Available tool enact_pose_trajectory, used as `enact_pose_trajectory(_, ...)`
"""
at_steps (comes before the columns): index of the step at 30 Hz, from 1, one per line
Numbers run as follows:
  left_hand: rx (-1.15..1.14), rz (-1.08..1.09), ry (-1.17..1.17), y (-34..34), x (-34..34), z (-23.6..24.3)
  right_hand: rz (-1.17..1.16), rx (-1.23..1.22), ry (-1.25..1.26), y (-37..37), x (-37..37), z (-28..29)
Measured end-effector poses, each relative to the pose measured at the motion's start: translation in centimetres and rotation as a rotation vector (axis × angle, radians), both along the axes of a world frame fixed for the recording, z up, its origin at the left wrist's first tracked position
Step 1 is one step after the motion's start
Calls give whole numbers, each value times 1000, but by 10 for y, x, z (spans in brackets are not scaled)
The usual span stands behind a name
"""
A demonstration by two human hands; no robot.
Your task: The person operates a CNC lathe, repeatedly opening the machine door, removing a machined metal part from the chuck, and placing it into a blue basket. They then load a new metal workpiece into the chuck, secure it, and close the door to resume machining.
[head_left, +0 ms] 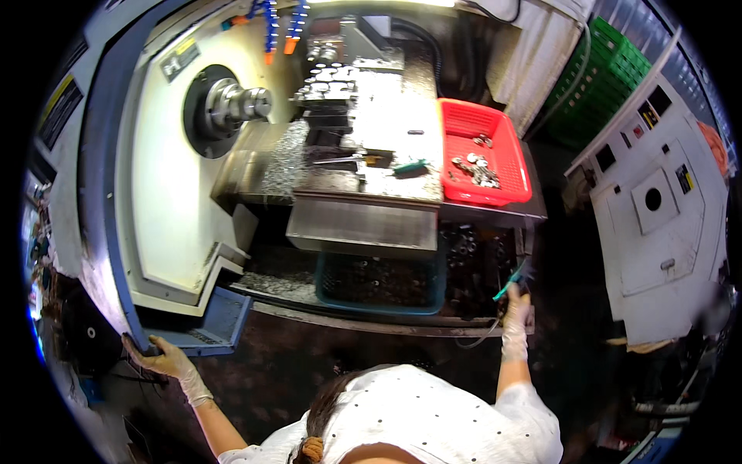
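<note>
My left hand [174, 367], in a pale glove, is at the lower corner of the blue-edged machine door [112, 255]. Its thumb and fingers close around the dark edge there. On the right, my gloved right hand [515, 313] is closed on a teal air blow gun [510, 281], slightly smeared by motion. A thin clear hose [481, 340] loops beside that wrist. Ahead stands an open lathe with a round metal chuck [236, 107]. Across its chip-strewn bed lie a green-handled tool [410, 167] and a long metal tool [338, 160].
A red basket [512, 151] with several small metal parts sits right of the bed. Below, a blue basket [380, 309] stands in the chip tray. Blue coolant hoses [270, 27] hang above. Green crates [603, 73] and a white machine cabinet [657, 240] stand at the right.
</note>
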State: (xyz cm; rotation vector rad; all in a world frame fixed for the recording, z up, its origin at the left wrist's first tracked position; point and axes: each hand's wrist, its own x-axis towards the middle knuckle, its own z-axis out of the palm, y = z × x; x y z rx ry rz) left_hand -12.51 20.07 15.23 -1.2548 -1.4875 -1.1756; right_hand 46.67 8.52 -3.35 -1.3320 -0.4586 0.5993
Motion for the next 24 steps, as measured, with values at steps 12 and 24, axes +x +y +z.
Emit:
enact_pose_trajectory(12,15,-121,-76,10,20,7,714,130,790,287,-316,214)
enact_pose_trajectory(24,39,-211,-68,10,15,1,554,254,450,379,-351,179)
